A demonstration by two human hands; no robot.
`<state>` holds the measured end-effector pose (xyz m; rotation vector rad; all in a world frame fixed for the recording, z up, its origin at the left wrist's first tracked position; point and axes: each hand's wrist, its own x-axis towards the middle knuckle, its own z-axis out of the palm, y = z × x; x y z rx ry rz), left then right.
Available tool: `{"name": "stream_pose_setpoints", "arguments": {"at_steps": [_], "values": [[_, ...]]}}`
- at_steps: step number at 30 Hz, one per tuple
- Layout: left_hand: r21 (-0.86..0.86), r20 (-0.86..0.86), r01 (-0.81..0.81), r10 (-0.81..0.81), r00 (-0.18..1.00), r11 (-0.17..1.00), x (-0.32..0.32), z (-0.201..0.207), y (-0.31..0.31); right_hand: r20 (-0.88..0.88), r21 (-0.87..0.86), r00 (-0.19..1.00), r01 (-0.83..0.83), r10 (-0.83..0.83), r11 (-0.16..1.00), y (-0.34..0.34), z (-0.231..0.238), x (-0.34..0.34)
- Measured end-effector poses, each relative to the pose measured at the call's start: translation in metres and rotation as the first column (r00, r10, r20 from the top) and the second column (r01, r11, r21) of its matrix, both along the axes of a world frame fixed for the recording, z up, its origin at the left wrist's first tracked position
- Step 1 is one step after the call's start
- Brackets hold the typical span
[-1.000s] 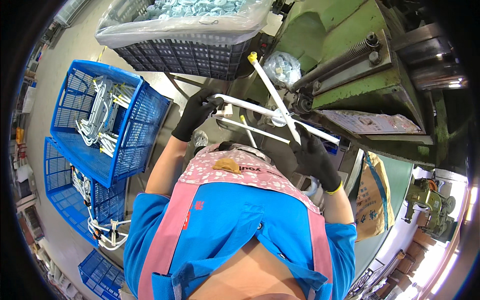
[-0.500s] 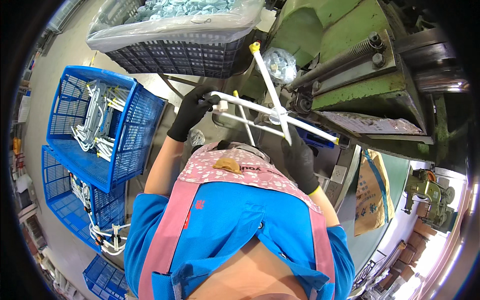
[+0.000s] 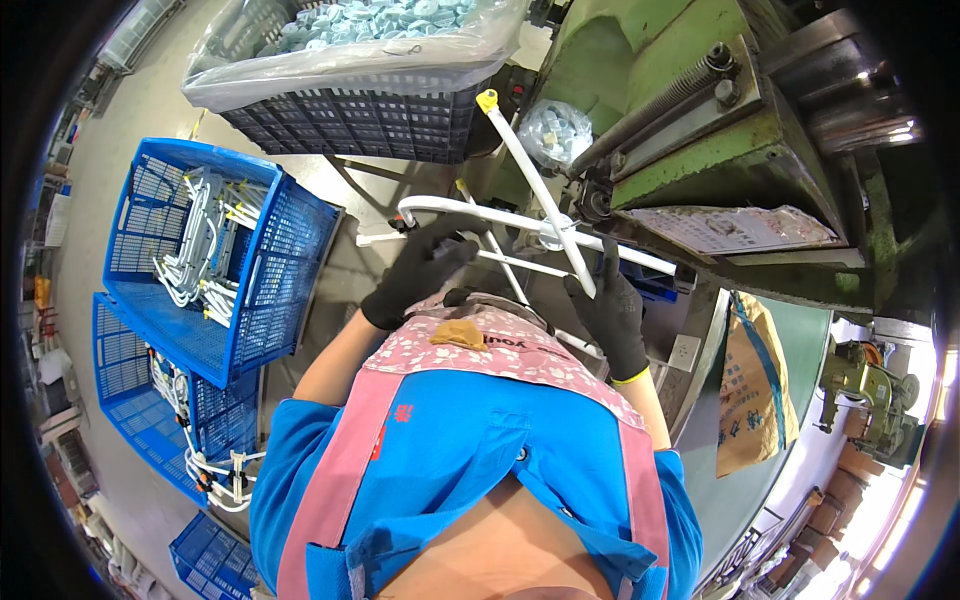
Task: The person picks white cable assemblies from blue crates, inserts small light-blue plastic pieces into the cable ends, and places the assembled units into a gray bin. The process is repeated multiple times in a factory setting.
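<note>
A folding frame of white metal tubes (image 3: 535,172) is held up in front of my apron, its tubes crossing at a pale round joint. One tube ends in a yellow cap (image 3: 487,101) at the top; another bends into a hook at the left. My left hand (image 3: 422,268), in a black glove, is closed at the frame's left part, its fingertips over the upper tube. My right hand (image 3: 612,312), gloved too, pinches the lower end of the slanting tube, with one finger pointing up past the long tube.
A green machine (image 3: 690,150) with a spring rod stands at the right, close to the frame. Blue crates (image 3: 290,270) of white tube parts are stacked at the left. Ahead is a black crate (image 3: 350,125), plastic-lined, with pale blue pieces. A bag of parts (image 3: 556,133) sits by the machine.
My left hand has left the bent end of the upper tube and moved right and nearer to me. The capped tube's top has shifted slightly left. My right hand has stayed near the lower end.
</note>
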<state>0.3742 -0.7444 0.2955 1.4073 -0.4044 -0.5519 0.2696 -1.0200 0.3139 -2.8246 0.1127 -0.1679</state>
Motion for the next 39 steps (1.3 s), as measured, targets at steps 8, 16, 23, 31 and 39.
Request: {"name": "stream_pose_setpoints", "arguments": {"at_steps": [8,16,23,31,39], "values": [[0.209,0.068,0.292,-0.312,0.948,0.933,-0.031,0.002,-0.017,0.265,-0.013,0.962,-0.060,0.062,0.998,-0.009,-0.024,0.004],[0.168,0.083,0.553,-0.570,0.817,0.816,-0.028,0.041,-0.025,0.323,0.172,0.945,-0.110,0.050,0.979,-0.005,-0.013,0.006],[0.555,0.244,0.401,-0.603,0.759,0.729,-0.014,0.041,-0.038,0.282,0.118,0.953,-0.148,0.110,0.982,-0.014,-0.020,0.009],[0.497,0.375,0.253,-0.469,0.800,0.830,0.002,0.052,-0.062,0.251,0.370,0.968,-0.119,0.025,0.921,-0.016,-0.012,0.011],[0.291,0.761,-0.112,-0.159,0.629,0.950,0.023,0.038,-0.091,0.266,0.398,0.963,-0.138,0.029,0.907,-0.017,-0.021,0.013]]}}
